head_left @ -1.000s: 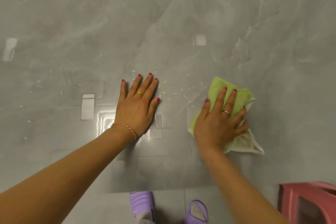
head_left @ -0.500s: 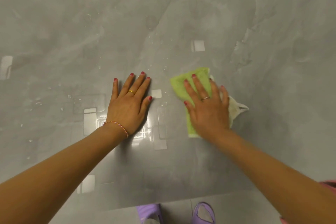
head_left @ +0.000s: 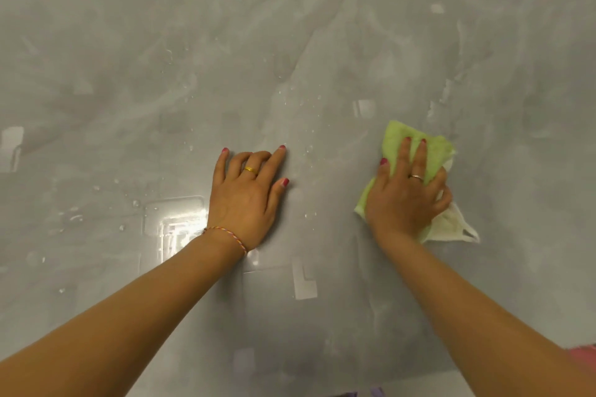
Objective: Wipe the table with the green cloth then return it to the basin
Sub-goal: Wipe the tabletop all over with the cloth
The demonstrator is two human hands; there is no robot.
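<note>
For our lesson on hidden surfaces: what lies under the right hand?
The cloth lies under the right hand, on the table. Its green top and pale lower corner show; its middle, and the table beneath, are covered.

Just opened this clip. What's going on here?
A person is wiping a glossy grey marble-look table. The right hand presses a folded light-green cloth against the surface, with the outer fingers bent over its edge. The left hand rests on the tabletop to the side and holds nothing. Water droplets lie between the hands. No basin is in view.
</note>
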